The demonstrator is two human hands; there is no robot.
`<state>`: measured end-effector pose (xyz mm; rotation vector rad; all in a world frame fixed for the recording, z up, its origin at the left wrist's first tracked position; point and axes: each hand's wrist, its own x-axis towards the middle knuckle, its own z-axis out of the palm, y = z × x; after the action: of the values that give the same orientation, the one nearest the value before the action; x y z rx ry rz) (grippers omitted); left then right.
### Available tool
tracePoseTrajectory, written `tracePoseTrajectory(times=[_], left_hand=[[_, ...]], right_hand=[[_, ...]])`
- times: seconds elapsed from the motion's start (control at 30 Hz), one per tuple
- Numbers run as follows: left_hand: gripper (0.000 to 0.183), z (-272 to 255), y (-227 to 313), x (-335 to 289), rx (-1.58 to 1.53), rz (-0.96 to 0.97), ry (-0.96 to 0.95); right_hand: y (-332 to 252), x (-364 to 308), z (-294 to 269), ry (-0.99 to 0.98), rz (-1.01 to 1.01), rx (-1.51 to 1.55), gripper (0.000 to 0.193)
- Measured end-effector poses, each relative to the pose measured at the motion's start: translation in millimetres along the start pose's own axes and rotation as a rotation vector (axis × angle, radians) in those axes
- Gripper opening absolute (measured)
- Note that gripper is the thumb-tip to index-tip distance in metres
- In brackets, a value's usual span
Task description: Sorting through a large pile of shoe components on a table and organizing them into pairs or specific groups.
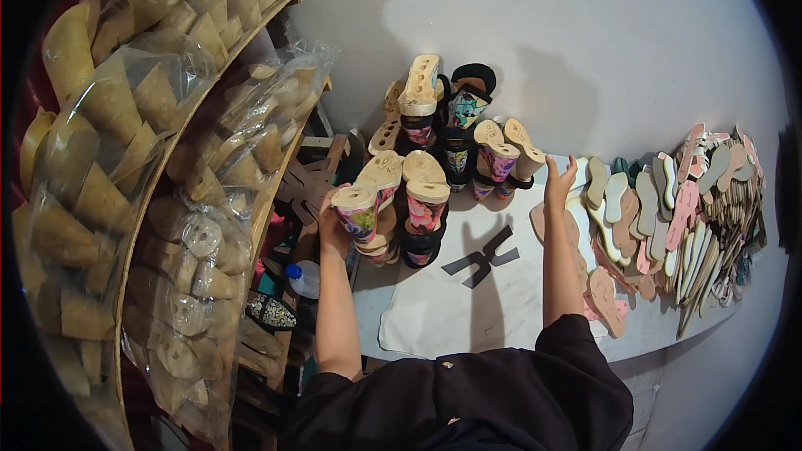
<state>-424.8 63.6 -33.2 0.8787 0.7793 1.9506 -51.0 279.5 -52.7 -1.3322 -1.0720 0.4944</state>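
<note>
Left hand: at about 10 o'clock from the middle of the worktop (pixel 373 291), the left hand (pixel 333 215) touches the outer side of a flowered wedge shoe (pixel 359 219); its fingers are partly hidden behind the heel, so I cannot tell how firm the grip is.
Right hand: between 1 and 2 o'clock, the right hand (pixel 560 186) is raised with a wide grip and nothing in it – just beside the right-hand pair of shoes (pixel 499 150).
Shoes: the front shoes (pixel 424 192) stand at 10 to 11 o'clock, more back shoes (pixel 420 93) at 11, the right-hand pair near 12; many show pale soles upward.
What could go wrong: shoes seem to rest on one another, so a sideways push from the left hand could topple the front ones into their neighbours; the right hand, drifting toward 3, could knock the insoles (pixel 648 209) loose.
In the way: the insoles crowd 2 to 3 o'clock, the wall (pixel 635 42) closes off 12, and the rack (pixel 271 192) hems in the left arm at 9.
Also around: dark cut pieces (pixel 503 257) lie mid-worktop on a white sheet (pixel 426 317); bagged heels (pixel 188 317) fill the rack, and a blue-capped bottle (pixel 306 281) is near 9 – close to the left forearm.
</note>
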Motion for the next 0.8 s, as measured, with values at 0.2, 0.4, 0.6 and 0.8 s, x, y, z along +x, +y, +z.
tracePoseTrajectory(times=[0.2,0.4,0.6,0.8], left_hand=[[0.076,0.3,-10.6,7.5,-0.04,0.03,-0.035],[0.074,-3.4,-11.6,-3.4,-0.006,-0.019,0.051],[0.071,-7.9,-23.4,2.5,-0.043,-0.026,0.028],[0.07,-10.6,-21.0,-2.3,-0.075,-0.032,-0.024]], right_hand=[[70.5,18.1,26.3,-0.336,0.19,0.064,0.079],[42.3,-16.4,51.4,-0.308,0.072,-0.167,0.062],[57.6,-11.6,49.6,-0.204,0.115,-0.016,0.066],[45.6,-17.5,47.4,-0.235,-0.173,-0.074,0.07]])
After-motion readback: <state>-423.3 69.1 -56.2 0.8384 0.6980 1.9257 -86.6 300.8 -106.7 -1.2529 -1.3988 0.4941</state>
